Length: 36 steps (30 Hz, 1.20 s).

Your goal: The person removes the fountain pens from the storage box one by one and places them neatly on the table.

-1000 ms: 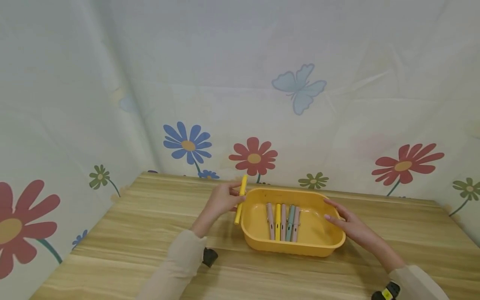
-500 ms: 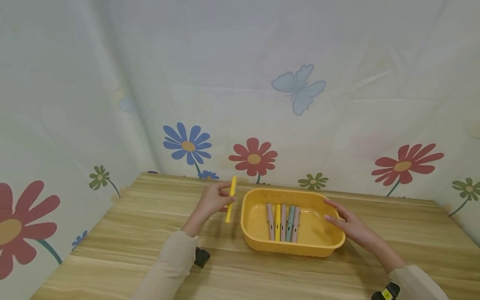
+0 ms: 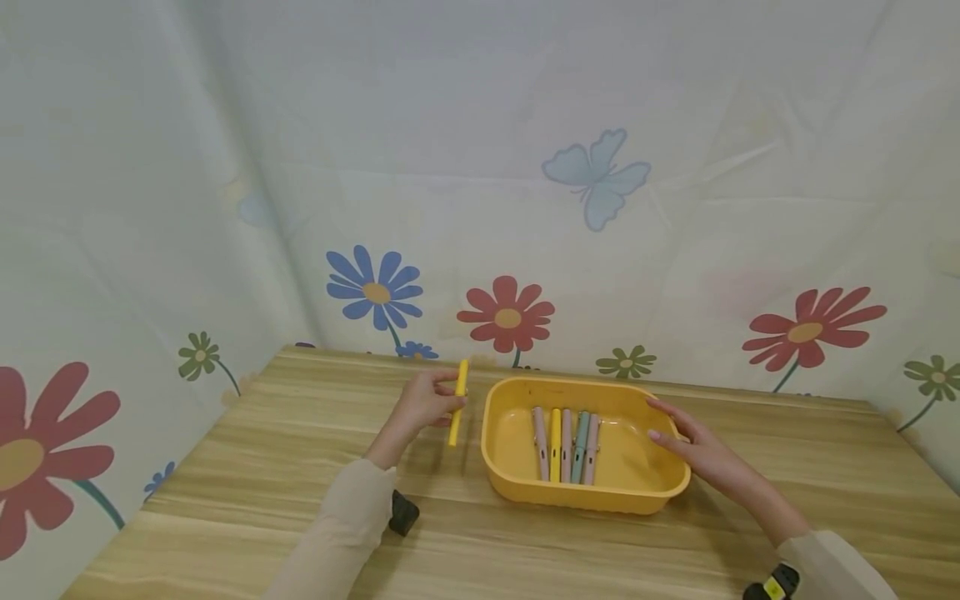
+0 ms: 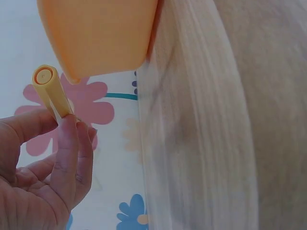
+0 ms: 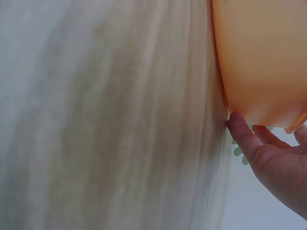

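My left hand (image 3: 422, 403) pinches a yellow pen (image 3: 459, 403) between thumb and fingers, left of the yellow basin (image 3: 577, 497). Held nearly upright in the head view, the pen shows its round end in the left wrist view. On the basin's right end, my right hand (image 3: 708, 454) has its thumb over the rim on the inside and its fingers along the outer wall, as the right wrist view also shows. Inside lie a yellow pen (image 3: 556, 446), a teal pen (image 3: 581, 447) and several pinkish-grey pens (image 3: 566, 446), side by side.
The basin stands on a wood-grain table (image 3: 247, 475) near its back edge. Behind and to the left hangs a pale cloth (image 3: 450, 167) printed with flowers and a butterfly. A dark wrist device (image 3: 403, 513) sits at the left cuff.
My left hand has carried the yellow pen leftward from the basin's left rim, then lowered it slightly. The right hand, the basin and the pens in it have stayed put.
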Available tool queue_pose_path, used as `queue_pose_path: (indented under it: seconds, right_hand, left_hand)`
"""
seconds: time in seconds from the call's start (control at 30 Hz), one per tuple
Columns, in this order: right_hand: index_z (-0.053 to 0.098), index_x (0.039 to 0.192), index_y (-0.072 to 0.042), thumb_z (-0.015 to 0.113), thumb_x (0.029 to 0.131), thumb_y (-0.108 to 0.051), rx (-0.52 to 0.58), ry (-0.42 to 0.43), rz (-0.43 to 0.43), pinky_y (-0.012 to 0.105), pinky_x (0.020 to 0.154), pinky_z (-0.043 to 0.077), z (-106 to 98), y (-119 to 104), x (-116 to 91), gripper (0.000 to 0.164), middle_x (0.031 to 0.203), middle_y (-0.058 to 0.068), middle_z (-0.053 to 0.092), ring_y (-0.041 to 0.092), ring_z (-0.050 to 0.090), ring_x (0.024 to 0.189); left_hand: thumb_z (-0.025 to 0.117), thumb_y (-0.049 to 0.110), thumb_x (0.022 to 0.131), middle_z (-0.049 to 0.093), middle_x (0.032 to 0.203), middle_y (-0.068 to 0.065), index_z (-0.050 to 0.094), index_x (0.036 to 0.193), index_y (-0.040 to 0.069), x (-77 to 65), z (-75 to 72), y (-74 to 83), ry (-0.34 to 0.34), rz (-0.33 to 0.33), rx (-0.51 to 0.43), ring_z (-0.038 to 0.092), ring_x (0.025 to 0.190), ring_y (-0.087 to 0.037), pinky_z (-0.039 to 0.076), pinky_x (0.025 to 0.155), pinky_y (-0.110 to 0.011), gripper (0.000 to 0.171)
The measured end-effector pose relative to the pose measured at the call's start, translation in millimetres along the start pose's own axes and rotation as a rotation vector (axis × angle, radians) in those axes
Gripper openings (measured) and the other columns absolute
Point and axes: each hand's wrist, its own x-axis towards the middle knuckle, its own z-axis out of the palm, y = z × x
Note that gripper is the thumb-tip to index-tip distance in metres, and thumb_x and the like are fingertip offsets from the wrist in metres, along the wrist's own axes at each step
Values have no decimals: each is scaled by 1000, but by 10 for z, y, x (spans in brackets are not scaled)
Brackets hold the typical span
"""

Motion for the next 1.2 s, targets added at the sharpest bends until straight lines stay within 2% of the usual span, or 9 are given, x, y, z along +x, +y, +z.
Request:
queue_pose_path:
  seconds: [0.63, 1.0, 1.2]
  right_hand:
    - [23, 144, -8, 50, 93, -30, -20, -13, 1, 60, 97, 30, -13, 5, 8, 61, 148, 25, 12, 49, 13, 130]
    - [23, 144, -9, 49, 93, -29, -20, -15, -2, 60, 96, 30, -7, 2, 1, 61, 148, 25, 12, 49, 14, 130]
    - [23, 144, -9, 50, 93, -29, -20, -16, -2, 61, 96, 29, -10, 10, 1, 61, 148, 25, 12, 49, 13, 130]
  left_hand:
    - [67, 3, 78, 65, 89, -14, 56, 121, -1, 118, 41, -141, -32, -47, 28, 61, 65, -15, 55, 60, -34, 44]
    - [67, 3, 77, 64, 89, -14, 57, 119, -2, 132, 32, -191, -67, -93, 122, 59, 59, -15, 54, 54, -29, 43]
    - [68, 2, 75, 60, 91, -14, 59, 115, -3, 122, 24, -182, -70, -89, 158, 56, 52, -15, 52, 51, -28, 41]
